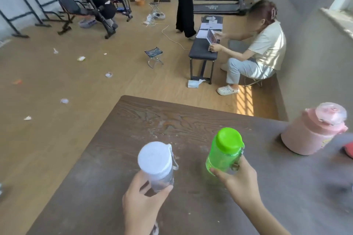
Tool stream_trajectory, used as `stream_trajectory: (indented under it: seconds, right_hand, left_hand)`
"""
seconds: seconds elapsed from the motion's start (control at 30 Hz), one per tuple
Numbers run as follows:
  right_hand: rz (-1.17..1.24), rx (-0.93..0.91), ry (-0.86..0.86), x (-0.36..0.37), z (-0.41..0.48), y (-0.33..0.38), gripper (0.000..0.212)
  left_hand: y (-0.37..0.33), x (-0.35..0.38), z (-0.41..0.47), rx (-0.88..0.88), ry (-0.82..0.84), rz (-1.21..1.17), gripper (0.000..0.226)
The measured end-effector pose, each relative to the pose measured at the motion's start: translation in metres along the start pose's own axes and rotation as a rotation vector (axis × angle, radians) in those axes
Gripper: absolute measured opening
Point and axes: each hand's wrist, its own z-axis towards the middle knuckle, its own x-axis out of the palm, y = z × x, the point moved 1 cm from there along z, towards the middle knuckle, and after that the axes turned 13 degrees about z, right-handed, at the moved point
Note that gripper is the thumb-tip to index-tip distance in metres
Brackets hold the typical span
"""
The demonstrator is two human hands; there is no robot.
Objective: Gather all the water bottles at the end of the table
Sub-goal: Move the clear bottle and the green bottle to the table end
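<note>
Clear bottle [155, 166] in left hand [141, 202], green bottle [224, 154] in right hand [238, 183], above table [152, 120].

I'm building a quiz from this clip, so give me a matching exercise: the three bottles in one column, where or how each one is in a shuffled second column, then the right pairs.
Column one:
1. green bottle
2. white-capped clear bottle
3. pink bottle

Column two:
A. standing alone on the table, at the right, no hand on it
B. held in the left hand
C. held in the right hand

Pairs: 1-C, 2-B, 3-A
</note>
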Motion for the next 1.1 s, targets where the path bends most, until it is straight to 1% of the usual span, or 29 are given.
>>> stream_trajectory:
  seconds: [0.13,0.3,0.4,0.5,0.67,0.8,0.93,1.1]
  right_hand:
    - [0.014,-0.032,0.091,0.09,0.041,0.02,0.043]
    - [0.029,-0.085,0.192,0.189,0.088,0.05,0.047]
    - [0.004,-0.112,0.241,0.238,0.113,0.066,0.049]
    - [-0.022,-0.132,0.264,0.275,0.135,0.074,0.052]
    - [-0.054,-0.137,0.281,0.311,0.155,0.077,0.051]
    - [-0.097,-0.116,0.289,0.327,0.164,0.074,0.061]
    - [-0.108,-0.103,0.302,0.337,0.169,0.072,0.064]
    - [-0.132,-0.087,0.31,0.346,0.177,0.072,0.062]
  left_hand:
    - [0.012,-0.038,0.063,0.01,-0.032,-0.007,0.069]
    - [0.031,-0.079,0.126,0.02,-0.097,0.02,0.077]
    - [0.036,-0.094,0.154,0.012,-0.116,0.016,0.083]
    - [0.038,-0.1,0.179,0.009,-0.131,0.021,0.08]
    - [0.043,-0.099,0.209,-0.037,-0.132,-0.028,0.09]
    - [0.043,-0.097,0.218,-0.037,-0.106,-0.038,0.081]
    - [0.039,-0.094,0.222,-0.031,-0.082,-0.04,0.071]
    - [0.037,-0.094,0.223,-0.025,-0.052,-0.037,0.07]
